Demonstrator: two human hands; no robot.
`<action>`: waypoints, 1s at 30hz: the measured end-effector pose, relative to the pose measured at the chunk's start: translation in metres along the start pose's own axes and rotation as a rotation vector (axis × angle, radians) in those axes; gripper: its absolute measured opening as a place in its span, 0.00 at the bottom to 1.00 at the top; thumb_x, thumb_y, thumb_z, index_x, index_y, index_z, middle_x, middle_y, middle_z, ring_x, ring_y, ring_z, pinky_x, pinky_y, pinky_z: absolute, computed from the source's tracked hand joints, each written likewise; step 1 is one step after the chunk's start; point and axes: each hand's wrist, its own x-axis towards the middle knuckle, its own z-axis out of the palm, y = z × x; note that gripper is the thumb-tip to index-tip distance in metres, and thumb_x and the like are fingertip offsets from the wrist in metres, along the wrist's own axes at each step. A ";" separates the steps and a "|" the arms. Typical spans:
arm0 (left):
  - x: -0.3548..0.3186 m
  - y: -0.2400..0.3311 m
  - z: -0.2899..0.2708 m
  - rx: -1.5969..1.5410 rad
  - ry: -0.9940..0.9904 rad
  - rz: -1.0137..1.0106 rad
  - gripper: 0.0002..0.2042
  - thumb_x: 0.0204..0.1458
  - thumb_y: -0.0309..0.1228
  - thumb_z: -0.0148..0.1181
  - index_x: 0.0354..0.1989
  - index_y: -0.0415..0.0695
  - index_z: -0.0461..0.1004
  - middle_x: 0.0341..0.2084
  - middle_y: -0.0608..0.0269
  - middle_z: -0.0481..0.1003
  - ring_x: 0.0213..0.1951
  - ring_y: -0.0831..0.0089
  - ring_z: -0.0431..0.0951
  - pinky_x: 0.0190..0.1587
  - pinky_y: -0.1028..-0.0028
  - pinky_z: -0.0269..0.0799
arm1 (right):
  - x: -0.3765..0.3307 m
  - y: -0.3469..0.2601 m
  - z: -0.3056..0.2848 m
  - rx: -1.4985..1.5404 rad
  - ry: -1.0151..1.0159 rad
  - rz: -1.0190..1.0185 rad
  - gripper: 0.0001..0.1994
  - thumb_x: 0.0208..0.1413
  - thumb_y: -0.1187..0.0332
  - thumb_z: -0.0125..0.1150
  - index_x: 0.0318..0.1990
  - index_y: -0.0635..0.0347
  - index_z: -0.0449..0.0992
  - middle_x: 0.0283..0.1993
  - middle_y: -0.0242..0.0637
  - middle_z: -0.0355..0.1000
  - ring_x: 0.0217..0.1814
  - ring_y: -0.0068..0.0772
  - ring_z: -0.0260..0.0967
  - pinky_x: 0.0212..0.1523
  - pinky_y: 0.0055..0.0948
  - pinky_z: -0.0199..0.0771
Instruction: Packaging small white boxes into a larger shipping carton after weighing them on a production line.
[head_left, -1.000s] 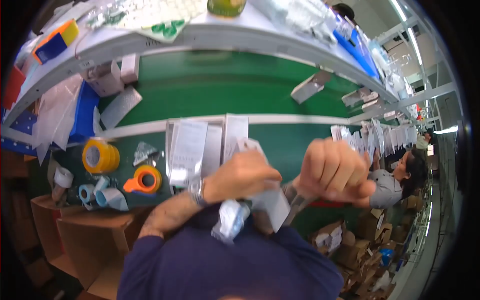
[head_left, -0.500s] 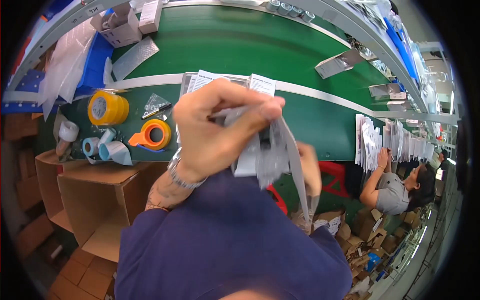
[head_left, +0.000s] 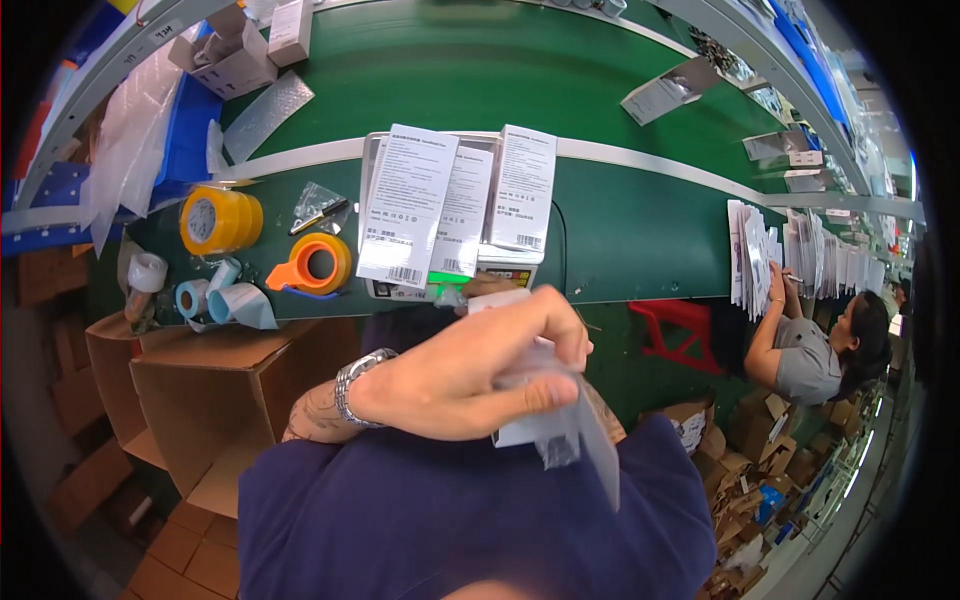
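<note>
My left hand [head_left: 470, 385], with a metal watch [head_left: 355, 385] on its wrist, is closed in front of my chest around a small white box [head_left: 515, 432]. A pale flap [head_left: 600, 455] hangs from the box on the right, and crumpled clear plastic [head_left: 560, 448] shows below my thumb. My right forearm [head_left: 606, 412] comes in behind the flap; its hand is hidden behind my left hand and the box, so its fingers do not show. Beyond them, three printed white boxes, including a left one [head_left: 408, 200] and a right one [head_left: 524, 185], lie on a scale [head_left: 515, 273].
On the green bench are yellow tape rolls [head_left: 220, 220], an orange tape dispenser [head_left: 312, 265], a pen [head_left: 320, 216] and blue rolls [head_left: 240, 303]. Open cartons [head_left: 215, 400] stand at the left. At the right a co-worker [head_left: 810, 350] handles a row of white flat packs [head_left: 755, 260].
My left hand has come down and nearer my chest with the white box, uncovering the boxes on the scale. My right hand has moved out of sight behind it. The view has shifted slightly.
</note>
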 end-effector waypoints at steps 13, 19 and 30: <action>0.026 -0.010 0.008 -0.237 0.161 0.347 0.36 0.46 0.29 0.64 0.58 0.46 0.45 0.56 0.52 0.54 0.58 0.61 0.59 0.58 0.62 0.58 | -0.081 0.000 -0.020 0.084 0.255 -0.151 0.20 0.59 0.70 0.55 0.59 0.61 0.68 0.54 0.43 0.72 0.53 0.36 0.70 0.55 0.34 0.70; 0.033 -0.023 0.006 0.164 0.142 0.638 0.48 0.33 0.28 0.72 0.62 0.45 0.44 0.58 0.49 0.53 0.56 0.58 0.62 0.54 0.63 0.63 | -0.052 -0.078 -0.035 0.022 0.394 -0.063 0.23 0.54 0.77 0.57 0.60 0.62 0.66 0.54 0.43 0.70 0.51 0.33 0.69 0.52 0.31 0.70; 0.004 -0.014 -0.008 0.530 0.252 0.392 0.44 0.31 0.24 0.73 0.61 0.41 0.53 0.51 0.49 0.65 0.45 0.58 0.73 0.46 0.67 0.70 | -0.012 -0.211 -0.054 0.285 0.402 -1.041 0.20 0.44 0.84 0.67 0.47 0.62 0.73 0.44 0.47 0.73 0.28 0.34 0.75 0.27 0.22 0.75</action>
